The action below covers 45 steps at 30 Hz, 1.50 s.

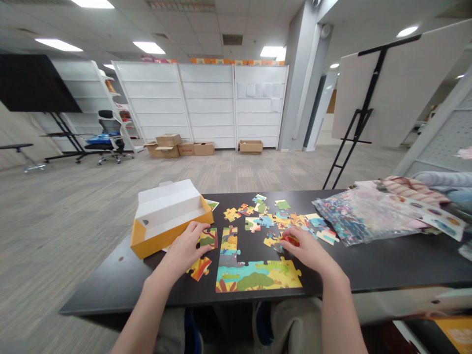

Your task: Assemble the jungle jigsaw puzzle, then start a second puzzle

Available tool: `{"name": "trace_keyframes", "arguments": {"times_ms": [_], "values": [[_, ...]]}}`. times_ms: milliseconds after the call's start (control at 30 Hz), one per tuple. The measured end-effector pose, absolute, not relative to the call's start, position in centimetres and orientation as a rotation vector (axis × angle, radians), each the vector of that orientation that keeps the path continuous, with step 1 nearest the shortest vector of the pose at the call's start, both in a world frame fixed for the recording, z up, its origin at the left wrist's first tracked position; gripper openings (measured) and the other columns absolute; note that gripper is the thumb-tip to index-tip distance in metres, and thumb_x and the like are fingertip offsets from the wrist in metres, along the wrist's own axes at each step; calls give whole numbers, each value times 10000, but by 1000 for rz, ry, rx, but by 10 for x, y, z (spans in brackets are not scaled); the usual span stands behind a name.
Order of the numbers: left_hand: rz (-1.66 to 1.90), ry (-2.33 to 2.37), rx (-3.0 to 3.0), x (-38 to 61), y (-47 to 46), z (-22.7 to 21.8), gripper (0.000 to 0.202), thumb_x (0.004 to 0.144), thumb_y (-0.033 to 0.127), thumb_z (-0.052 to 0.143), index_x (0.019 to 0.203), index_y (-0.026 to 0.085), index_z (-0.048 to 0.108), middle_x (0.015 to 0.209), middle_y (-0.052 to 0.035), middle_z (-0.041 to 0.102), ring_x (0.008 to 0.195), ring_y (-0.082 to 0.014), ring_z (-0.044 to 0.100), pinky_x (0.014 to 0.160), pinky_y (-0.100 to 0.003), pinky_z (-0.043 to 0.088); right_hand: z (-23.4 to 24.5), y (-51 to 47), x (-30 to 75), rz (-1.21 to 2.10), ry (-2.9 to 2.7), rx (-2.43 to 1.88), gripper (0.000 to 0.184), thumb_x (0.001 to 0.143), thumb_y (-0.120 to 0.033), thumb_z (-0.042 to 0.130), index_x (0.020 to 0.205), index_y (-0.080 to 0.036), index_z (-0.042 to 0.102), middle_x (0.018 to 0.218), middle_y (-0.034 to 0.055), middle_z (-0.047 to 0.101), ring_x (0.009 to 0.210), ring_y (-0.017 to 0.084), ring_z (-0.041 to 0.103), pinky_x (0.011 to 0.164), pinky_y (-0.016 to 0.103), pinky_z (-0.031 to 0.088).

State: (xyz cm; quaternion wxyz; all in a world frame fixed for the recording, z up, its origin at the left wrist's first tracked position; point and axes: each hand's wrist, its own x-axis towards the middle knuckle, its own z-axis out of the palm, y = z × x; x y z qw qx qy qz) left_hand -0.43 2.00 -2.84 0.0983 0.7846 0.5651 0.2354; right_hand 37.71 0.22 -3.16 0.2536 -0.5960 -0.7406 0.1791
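My left hand (pixel 187 247) pinches a green and brown jigsaw puzzle piece (pixel 210 238) between thumb and fingers, just in front of the box. Below it lies an orange and yellow puzzle piece (pixel 200 268). My right hand (pixel 307 250) has its fingers closed on a red puzzle piece (pixel 290 240), partly hidden by the hand. Between the hands, a joined L-shaped puzzle section (pixel 258 276) lies flat, its left column reaching away from me. Several loose puzzle pieces (pixel 266 220) are spread beyond it, some overlapping.
An open yellow and white box (pixel 171 221) sits at the table's left. Plastic-wrapped packages (pixel 372 214) cover the right side of the black table (pixel 121 290). Across the floor are cardboard boxes (pixel 204 148), an office chair (pixel 106 137) and a board on a black stand (pixel 359 120).
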Motion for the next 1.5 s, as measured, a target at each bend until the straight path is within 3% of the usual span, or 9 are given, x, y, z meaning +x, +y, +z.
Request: {"name": "trace_keyframes", "arguments": {"times_ms": [233,433,667,833,967,1133,1300,1500], "values": [[851,1545,2349,-4,21,-23,276,875,363,583,1116,234,624,1186,-67,627,996,-229,663,891,-361,537,-31,1,376,499,-1997,-1620,212,894,-387,577,948,-209,680,999,83,690,971,250,633,876,361,474],[1120,1569,1990,7,17,-13,314,869,464,602,1059,214,613,878,-31,706,778,-193,686,773,-348,584,-31,0,376,499,-1984,-1619,205,893,-370,569,947,-204,677,1000,88,687,967,250,632,878,367,477],[1201,1196,1563,40,3,3,565,821,435,689,1299,214,484,898,18,585,704,-114,642,689,-270,567,-25,3,361,389,-1898,-1515,161,904,-319,545,923,-209,661,1056,87,677,1030,250,619,923,384,466],[1193,1067,1507,56,4,4,488,822,421,702,1236,187,590,907,-2,591,748,-119,617,681,-246,536,-16,2,325,487,-1963,-1410,136,914,-294,561,924,-211,668,985,65,694,929,226,633,850,368,475],[1088,1068,1565,66,5,0,482,840,393,697,1257,183,581,868,-7,645,798,-150,662,737,-266,538,-12,-2,304,619,-1968,-1314,132,923,-311,576,925,-219,671,945,44,709,858,196,640,797,333,480],[1035,1036,1634,84,8,-6,361,837,383,702,1118,167,634,893,-36,697,844,-176,693,793,-297,554,-11,-5,298,890,-1862,-1162,199,959,-348,538,1081,-229,639,966,32,711,864,176,655,751,300,489],[1079,1030,1657,98,14,-11,319,835,374,695,1077,173,642,870,-31,706,795,-171,708,746,-282,562,-11,-7,301,1072,-1771,-1054,265,986,-349,470,1198,-214,552,824,3,657,776,157,628,696,290,480],[1141,1069,1719,106,18,-12,305,849,340,649,1110,187,612,884,-23,697,739,-159,708,673,-265,564,1,7,306,953,-1871,-1074,336,877,-330,648,1192,-230,589,811,-15,625,698,135,588,629,260,470]]}}
